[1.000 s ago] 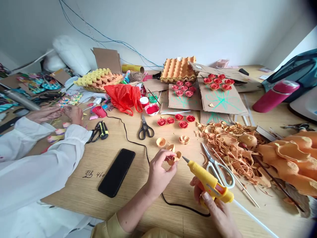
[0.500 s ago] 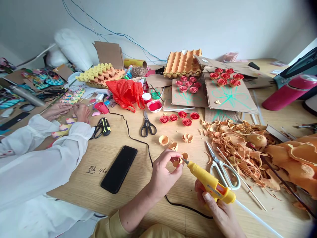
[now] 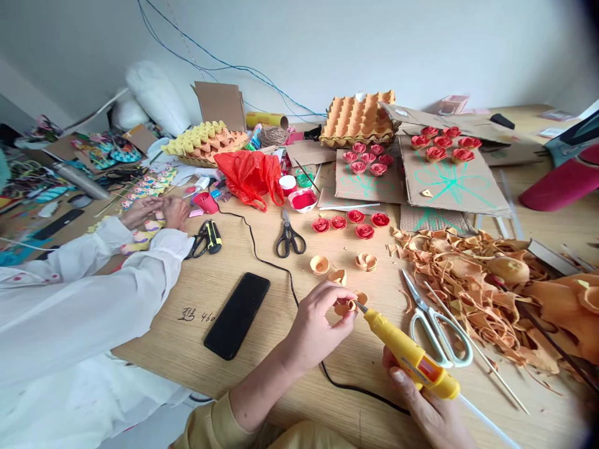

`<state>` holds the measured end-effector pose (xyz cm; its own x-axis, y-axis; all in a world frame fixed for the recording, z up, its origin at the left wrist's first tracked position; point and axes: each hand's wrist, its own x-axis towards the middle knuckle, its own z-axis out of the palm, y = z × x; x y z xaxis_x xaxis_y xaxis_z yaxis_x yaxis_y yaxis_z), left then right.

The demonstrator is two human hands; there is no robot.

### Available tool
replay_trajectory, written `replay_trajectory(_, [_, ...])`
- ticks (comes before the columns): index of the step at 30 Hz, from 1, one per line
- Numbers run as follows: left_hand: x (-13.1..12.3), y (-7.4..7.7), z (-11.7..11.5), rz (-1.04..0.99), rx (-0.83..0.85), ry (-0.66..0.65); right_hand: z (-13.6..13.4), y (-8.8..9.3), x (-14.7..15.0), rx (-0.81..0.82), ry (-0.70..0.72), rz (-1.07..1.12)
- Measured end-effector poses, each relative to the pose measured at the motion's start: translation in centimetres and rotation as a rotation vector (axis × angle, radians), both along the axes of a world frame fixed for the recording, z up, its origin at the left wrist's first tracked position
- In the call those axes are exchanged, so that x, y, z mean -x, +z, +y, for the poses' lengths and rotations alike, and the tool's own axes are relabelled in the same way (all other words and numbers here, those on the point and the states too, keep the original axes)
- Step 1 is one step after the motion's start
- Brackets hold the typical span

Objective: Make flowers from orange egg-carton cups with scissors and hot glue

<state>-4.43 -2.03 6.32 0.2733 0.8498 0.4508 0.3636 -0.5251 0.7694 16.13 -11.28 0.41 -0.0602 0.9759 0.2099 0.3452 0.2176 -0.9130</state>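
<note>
My left hand (image 3: 318, 327) pinches a small orange paper flower piece (image 3: 349, 304) just above the wooden table (image 3: 262, 386). My right hand (image 3: 428, 411) grips a yellow glue gun (image 3: 407, 352), whose nozzle tip touches the flower piece. The gun's black cord (image 3: 355, 390) runs under my left wrist and away across the table. Three more unpainted orange cups (image 3: 319, 264) lie just beyond my left hand.
A black phone (image 3: 237, 315) lies left of my left hand. White-handled scissors (image 3: 437, 321) and orange scraps (image 3: 472, 274) lie right. Black scissors (image 3: 290, 237), red painted roses (image 3: 350, 223), cardboard panels (image 3: 449, 178) and egg trays (image 3: 358, 118) lie beyond. Another person's white sleeve (image 3: 93, 299) rests at left.
The glue gun's nozzle has moved in from a small gap to touch the flower piece. The view has shifted left, so everything on the table sits further right.
</note>
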Motion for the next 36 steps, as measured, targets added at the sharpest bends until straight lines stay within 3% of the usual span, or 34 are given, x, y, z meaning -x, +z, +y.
replay_trajectory(9, [0.3, 0.2, 0.2, 0.059, -0.01, -0.017, 0.4, 0.4, 0.1, -0.105, -0.001, -0.081])
replay_trajectory(16, [0.3, 0.2, 0.2, 0.036, 0.046, -0.023, 0.6, 0.4, -0.3, -0.172, 0.085, -0.134])
replay_trajectory(24, [0.6, 0.6, 0.2, 0.136, -0.071, -0.039, 0.7, 1.0, 0.2, -0.155, 0.1, -0.15])
replay_trajectory(36, [1.2, 1.0, 0.4, 0.061, 0.073, -0.069, 0.8, 1.4, 0.3, -0.188, 0.127, -0.13])
